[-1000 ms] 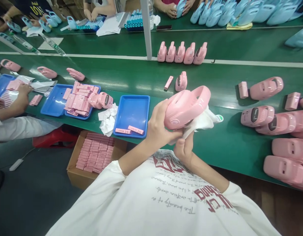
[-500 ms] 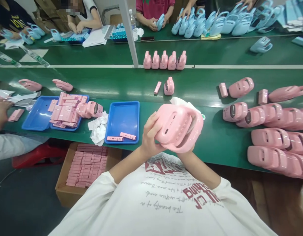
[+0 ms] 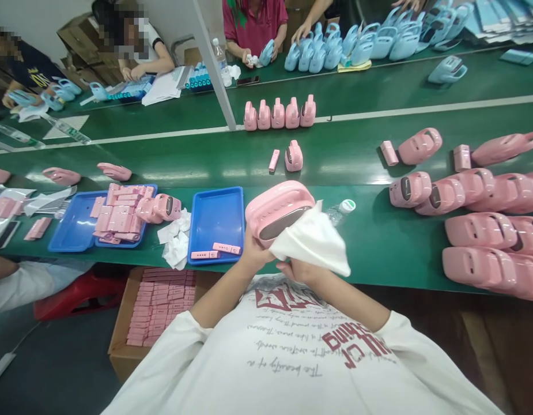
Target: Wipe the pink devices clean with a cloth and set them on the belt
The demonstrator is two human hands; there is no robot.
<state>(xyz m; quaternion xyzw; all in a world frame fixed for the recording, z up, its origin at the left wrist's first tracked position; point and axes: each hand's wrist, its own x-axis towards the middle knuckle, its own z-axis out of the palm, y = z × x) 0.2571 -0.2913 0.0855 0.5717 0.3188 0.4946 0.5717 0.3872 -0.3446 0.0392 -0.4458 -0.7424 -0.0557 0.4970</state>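
My left hand (image 3: 254,252) is closed around the lower side of a glossy pink portable speaker (image 3: 272,203) with a carrying handle, a row of buttons and a dark panel. The speaker is held up over the near edge of the green bench, tilted. My right hand (image 3: 299,271) grips a white cloth (image 3: 318,242), which hangs over its fingers and covers the speaker's right end. Part of the right hand's fingers is hidden beneath the cloth. A clear bottle with a white-green cap (image 3: 340,212) lies just beyond the cloth.
Left of my hands, a blue tray (image 3: 216,216) holds two pink sticks, beside crumpled white tissues (image 3: 176,239) and a blue tray of pink pieces (image 3: 123,210). Rows of pink speakers (image 3: 482,226) stand at the right. A carton (image 3: 119,346) sits below. Co-workers handle blue units opposite.
The speaker has turned in my left hand and shifted left. My right hand has come off the speaker's underside and now shows the white cloth in front of it. My view has tilted slightly.
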